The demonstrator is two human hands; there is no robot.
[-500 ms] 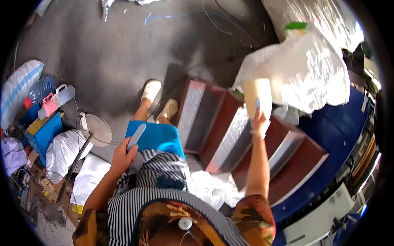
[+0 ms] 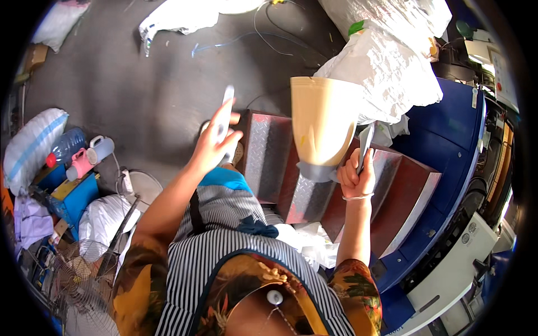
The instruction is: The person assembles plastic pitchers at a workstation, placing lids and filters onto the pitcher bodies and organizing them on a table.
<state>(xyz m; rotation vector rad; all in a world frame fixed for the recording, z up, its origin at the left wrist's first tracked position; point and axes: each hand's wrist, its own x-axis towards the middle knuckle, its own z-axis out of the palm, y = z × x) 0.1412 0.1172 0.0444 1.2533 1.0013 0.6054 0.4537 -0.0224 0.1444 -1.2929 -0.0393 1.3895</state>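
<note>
My right hand (image 2: 357,173) is closed round a flat grey handle-like piece (image 2: 366,140). Beside those fingers is a tall cream vessel (image 2: 324,115), wide at the top and tapering to a grey base (image 2: 316,171); whether the grey piece joins it, I cannot tell. The vessel appears over the dark red steps. My left hand (image 2: 212,145), raised in front of my body, grips a long light-grey flat piece (image 2: 223,120) that sticks up past the fingers. Motion blur smears that piece, and a second grey part shows below it.
Dark red steps (image 2: 263,157) with metal treads stand ahead, beside a curved blue surface (image 2: 448,151). Big white plastic bags (image 2: 386,73) bulge at the upper right. At the left are a blue box (image 2: 78,204), a pink mug (image 2: 80,162), a plastic bottle (image 2: 68,144) and a wire fan guard (image 2: 84,280).
My left hand has risen forward and to the right with its grey piece. The cream vessel has swung left and closer, showing its grey base. The whole view has shifted.
</note>
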